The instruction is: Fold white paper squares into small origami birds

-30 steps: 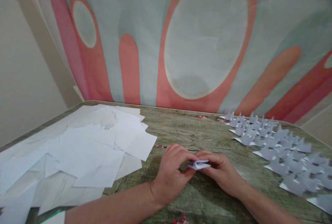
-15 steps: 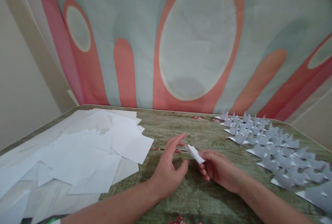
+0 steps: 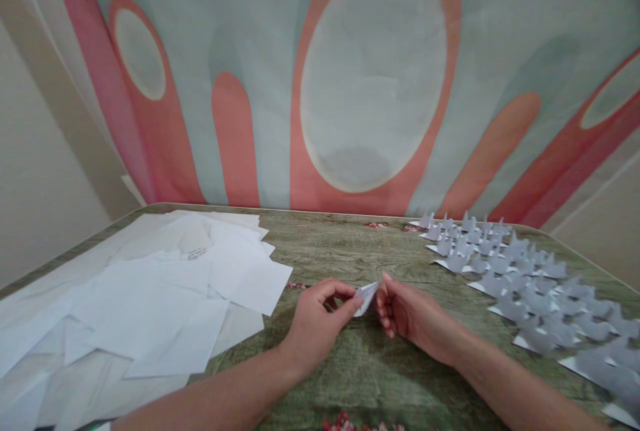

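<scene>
A small folded white paper [image 3: 367, 299], narrowed to a point at its right end, is held above the middle of the table. My left hand [image 3: 320, 318] pinches its left side between thumb and fingers. Close by that pointed tip is my right hand [image 3: 417, 314], its thumb raised and its other fingers loosely curled; whether it touches the tip is hard to see. To the left lies a spread of loose white paper sheets [image 3: 160, 304]. On the right, several folded paper figures [image 3: 540, 291] with upright points stand in rows.
The wood-grain table [image 3: 320, 251] has red flower prints [image 3: 375, 225] on its surface. Behind its far edge hangs a backdrop [image 3: 373, 78] with coral and pale green shapes. Both forearms rest low over the table's near side.
The folded paper has passed from my right hand into my left, which closed on it. It has turned so its point faces right. My right hand has let go, and the view has shifted slightly.
</scene>
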### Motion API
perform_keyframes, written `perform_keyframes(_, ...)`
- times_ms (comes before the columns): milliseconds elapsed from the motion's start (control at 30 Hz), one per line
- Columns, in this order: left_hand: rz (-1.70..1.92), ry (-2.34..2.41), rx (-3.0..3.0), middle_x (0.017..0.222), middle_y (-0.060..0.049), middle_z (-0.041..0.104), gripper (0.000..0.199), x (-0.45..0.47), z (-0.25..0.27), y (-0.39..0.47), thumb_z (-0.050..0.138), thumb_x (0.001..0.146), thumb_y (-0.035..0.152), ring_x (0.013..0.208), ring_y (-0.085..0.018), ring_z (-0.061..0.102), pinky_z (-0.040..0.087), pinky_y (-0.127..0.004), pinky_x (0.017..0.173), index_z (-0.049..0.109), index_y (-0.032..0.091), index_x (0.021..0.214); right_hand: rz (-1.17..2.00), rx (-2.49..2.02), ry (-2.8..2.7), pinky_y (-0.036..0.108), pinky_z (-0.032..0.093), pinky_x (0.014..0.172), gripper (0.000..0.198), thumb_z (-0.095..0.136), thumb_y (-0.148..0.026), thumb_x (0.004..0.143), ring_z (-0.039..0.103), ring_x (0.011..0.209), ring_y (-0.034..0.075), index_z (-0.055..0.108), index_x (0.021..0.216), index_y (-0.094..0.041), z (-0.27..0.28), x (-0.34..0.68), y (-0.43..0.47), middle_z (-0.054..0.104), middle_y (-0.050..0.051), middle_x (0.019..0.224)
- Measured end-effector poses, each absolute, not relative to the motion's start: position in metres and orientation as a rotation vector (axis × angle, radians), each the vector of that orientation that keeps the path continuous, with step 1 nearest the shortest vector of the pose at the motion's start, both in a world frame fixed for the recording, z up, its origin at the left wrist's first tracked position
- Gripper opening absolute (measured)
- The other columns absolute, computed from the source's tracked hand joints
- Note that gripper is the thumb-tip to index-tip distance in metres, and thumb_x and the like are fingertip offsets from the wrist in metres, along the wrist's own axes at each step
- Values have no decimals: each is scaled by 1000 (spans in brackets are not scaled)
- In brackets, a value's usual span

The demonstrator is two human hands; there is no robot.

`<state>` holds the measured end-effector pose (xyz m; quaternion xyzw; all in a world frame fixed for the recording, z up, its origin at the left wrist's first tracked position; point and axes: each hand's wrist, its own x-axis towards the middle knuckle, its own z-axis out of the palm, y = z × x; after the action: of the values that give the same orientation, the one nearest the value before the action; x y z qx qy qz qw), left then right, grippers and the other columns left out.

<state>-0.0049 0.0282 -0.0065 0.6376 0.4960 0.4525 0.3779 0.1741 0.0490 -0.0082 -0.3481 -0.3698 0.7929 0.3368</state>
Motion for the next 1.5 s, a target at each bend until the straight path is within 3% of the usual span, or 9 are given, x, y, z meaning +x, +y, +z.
perform_keyframes(200, 1156, 1171, 1310, 69, -2, 62, 21, -5, -12, 35, 66, 72, 32, 63, -12, 54, 41, -23, 60, 63, 12, 76, 1477, -1117, -1419, 20, 31, 49, 35, 57, -48, 77, 40, 51, 8, 48, 63, -17, -9, 172, 46, 46, -5, 54)
perform_keyframes(300, 1166, 1109, 1216, 70, -1, 63, 21, -5, -11, 36, 67, 70, 32, 63, -12, 54, 41, -22, 61, 62, 12, 76, 1320, -1132, -1488, 20, 33, 50, 30, 58, -47, 76, 42, 55, 9, 51, 74, -18, -7, 170, 44, 49, -4, 62)
perform_keyframes(400, 1165, 1046, 1161, 70, -1, 64, 21, -3, -8, 35, 68, 69, 31, 64, -11, 54, 42, -23, 63, 62, 12, 75, 1338, -1078, -1595, 21, 37, 55, 30, 51, -47, 81, 46, 61, 11, 56, 80, -17, -6, 169, 42, 53, -1, 70)
perform_keyframes(667, 1103, 1019, 1251, 60, 2, 57, 25, -1, -5, 32, 62, 76, 37, 57, -9, 50, 39, -20, 56, 60, 12, 71, 1308, -1123, -1606, 21, 33, 51, 36, 48, -49, 82, 44, 53, 10, 57, 69, -17, -8, 168, 40, 48, -3, 55)
perform_keyframes(767, 1117, 970, 1199, 74, -1, 61, 25, -1, -5, 31, 61, 77, 35, 66, -11, 55, 42, -21, 61, 57, 13, 87, 1313, -1123, -1589, 21, 33, 51, 37, 48, -50, 82, 43, 53, 10, 56, 67, -17, -8, 168, 40, 48, -4, 55)
perform_keyframes(833, 1137, 925, 1150, 81, -3, 62, 35, -1, -6, 31, 63, 76, 30, 71, -13, 58, 44, -23, 64, 50, 15, 104, 1323, -1125, -1581, 21, 33, 51, 38, 47, -50, 83, 43, 52, 10, 55, 66, -17, -8, 168, 41, 47, -4, 54)
perform_keyframes(933, 1145, 883, 1152, 79, -2, 61, 46, 0, -8, 31, 63, 76, 24, 73, -13, 60, 45, -25, 67, 42, 17, 116, 1328, -1133, -1567, 21, 33, 50, 38, 47, -50, 83, 43, 51, 9, 55, 66, -16, -9, 168, 40, 47, -4, 54)
perform_keyframes(1167, 1130, 936, 1229, 86, -5, 64, 25, 1, -9, 31, 65, 73, 23, 78, -15, 61, 47, -27, 73, 55, 14, 94, 1340, -1162, -1572, 20, 29, 41, 40, 46, -52, 82, 39, 43, 8, 60, 71, -16, -11, 165, 38, 45, -4, 51)
perform_keyframes(1500, 1129, 950, 1224, 87, -5, 65, 26, 2, -8, 30, 64, 72, 17, 80, -15, 61, 48, -28, 75, 54, 13, 95, 1310, -1186, -1532, 19, 29, 40, 37, 47, -49, 83, 37, 42, 7, 63, 85, -15, -12, 165, 40, 43, -5, 51)
